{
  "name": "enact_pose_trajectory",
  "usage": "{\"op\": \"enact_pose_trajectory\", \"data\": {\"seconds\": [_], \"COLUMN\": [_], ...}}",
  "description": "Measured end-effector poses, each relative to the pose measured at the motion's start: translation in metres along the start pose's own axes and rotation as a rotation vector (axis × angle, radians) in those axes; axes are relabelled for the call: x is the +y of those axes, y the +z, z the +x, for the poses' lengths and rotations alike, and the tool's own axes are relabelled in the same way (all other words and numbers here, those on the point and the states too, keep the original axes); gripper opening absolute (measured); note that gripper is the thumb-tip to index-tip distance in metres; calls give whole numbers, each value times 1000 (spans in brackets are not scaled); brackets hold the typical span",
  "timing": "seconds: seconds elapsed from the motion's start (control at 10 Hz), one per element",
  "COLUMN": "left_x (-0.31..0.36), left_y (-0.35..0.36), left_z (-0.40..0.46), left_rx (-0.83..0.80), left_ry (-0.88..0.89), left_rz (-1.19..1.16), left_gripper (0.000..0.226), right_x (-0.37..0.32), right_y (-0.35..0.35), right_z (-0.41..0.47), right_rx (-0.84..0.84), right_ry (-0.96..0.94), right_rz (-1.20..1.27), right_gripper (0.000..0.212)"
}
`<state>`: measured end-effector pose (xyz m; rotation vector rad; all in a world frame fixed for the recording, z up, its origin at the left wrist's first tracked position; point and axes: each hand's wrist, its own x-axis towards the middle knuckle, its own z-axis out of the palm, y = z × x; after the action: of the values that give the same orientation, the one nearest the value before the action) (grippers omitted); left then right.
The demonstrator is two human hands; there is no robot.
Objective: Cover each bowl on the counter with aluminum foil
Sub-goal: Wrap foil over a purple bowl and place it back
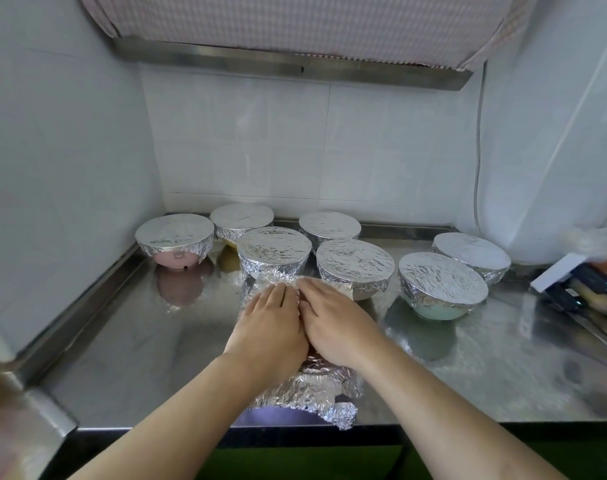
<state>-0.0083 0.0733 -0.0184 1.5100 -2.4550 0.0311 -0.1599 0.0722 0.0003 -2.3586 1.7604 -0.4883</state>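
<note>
Left hand (270, 323): flat, fingers straight, pressing down on the foil sheet (305, 393).
Right hand (333, 323): flat beside the left, touching it, pressing the same sheet.
Foil sheet: crumpled over something hidden, near the worktop (139, 358) front edge.
Covered bowls (274, 249): seven, foil-topped, behind the hands.

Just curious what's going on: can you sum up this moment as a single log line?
step: pressing foil over near bowl | left hand: flat on foil | right hand: flat on foil | seven bowls behind: already covered
</note>
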Motion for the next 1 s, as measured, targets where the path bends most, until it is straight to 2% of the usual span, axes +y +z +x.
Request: {"op": "enact_pose_trajectory", "data": {"seconds": [0.1,0.2,0.3,0.4,0.5,0.6,0.7,0.8,0.9,1.0], "left_x": [-5,-17,-23,-29,-26,-10,14,18,4,-13], "left_y": [5,11,-2,-14,-9,-6,-7,-5,-5,-13], "left_z": [-2,2,4,8,2,-13,-24,-24,-19,-12], "left_rx": [40,38,53,28,69,69,34,5,-52,-32], "left_ry": [68,170,289,299,248,74,-53,-73,20,90], "left_rz": [92,124,-32,-214,-222,-178,-92,32,98,-166], "left_gripper": [65,71,59,50,43,64,92,116,112,81], "right_x": [6,4,-1,0,0,-2,5,6,2,0], "right_y": [10,14,16,9,1,0,3,5,8,1], "right_z": [1,-3,-9,-4,-1,-6,-7,-10,-15,-14], "right_rx": [-30,48,48,5,2,-37,-56,-63,-78,-49], "right_ry": [2,68,151,140,51,-33,-27,38,111,127], "right_rz": [-49,-50,-81,-136,-75,-76,-127,-131,-122,-109], "right_gripper": [62,54,59,77,60,55,54,59,62,65]}}
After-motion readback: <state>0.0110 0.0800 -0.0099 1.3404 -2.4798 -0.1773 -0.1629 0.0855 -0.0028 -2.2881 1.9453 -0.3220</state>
